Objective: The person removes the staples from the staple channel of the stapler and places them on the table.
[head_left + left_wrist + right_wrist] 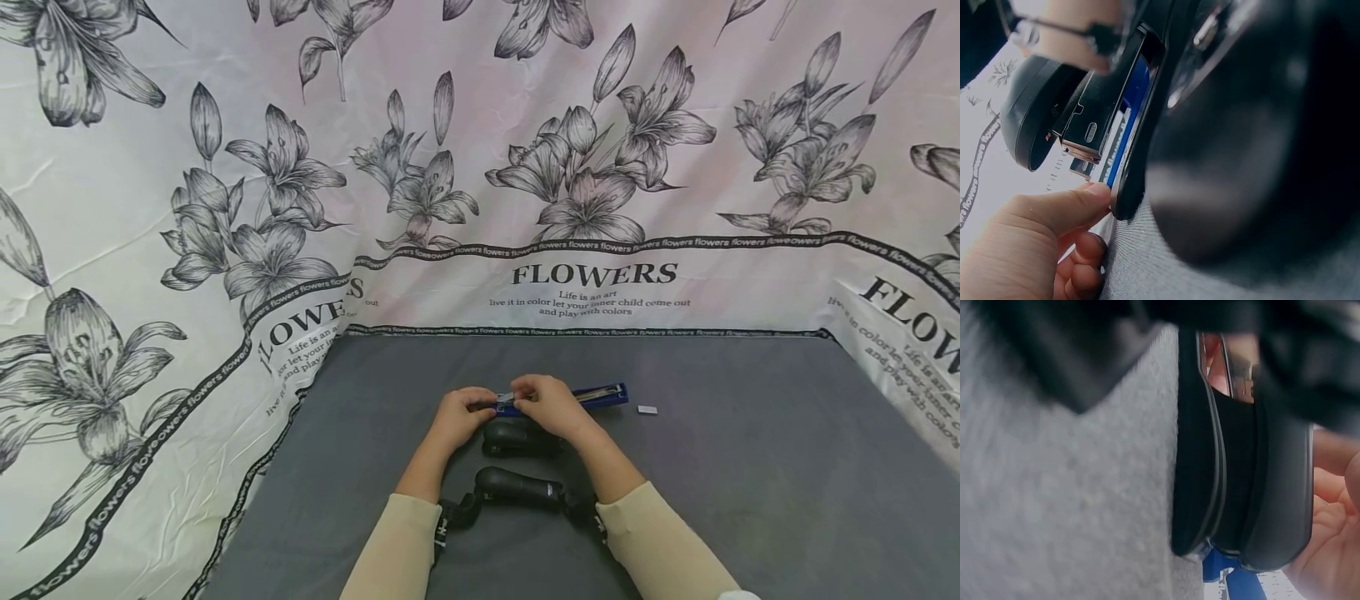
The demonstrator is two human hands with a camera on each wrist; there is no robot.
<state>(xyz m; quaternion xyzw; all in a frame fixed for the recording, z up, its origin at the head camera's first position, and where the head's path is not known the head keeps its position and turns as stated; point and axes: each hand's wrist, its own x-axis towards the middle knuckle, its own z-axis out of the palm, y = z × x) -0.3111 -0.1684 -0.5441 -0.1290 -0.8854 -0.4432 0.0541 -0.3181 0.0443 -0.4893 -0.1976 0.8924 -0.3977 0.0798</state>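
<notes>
A long blue stapler (617,394) lies crosswise on the grey table, its metal channel exposed. My left hand (459,417) pinches its left end; in the left wrist view the left hand (1041,234) has its thumb against the end of the blue part (1137,84). Curled over the stapler near that end, my right hand (551,406) has its fingertips at a small silvery piece (506,398); whether this is loose or part of the stapler I cannot tell. A black stapler (1282,506) hides much of the right hand (1329,534) in the right wrist view.
Directly in front of the blue stapler lies the black stapler (517,438), with another black, rounded object (519,487) nearer my body between the wrists. A small light-grey piece (647,410) lies right of the blue stapler. A flower-printed cloth (592,300) stands behind the table.
</notes>
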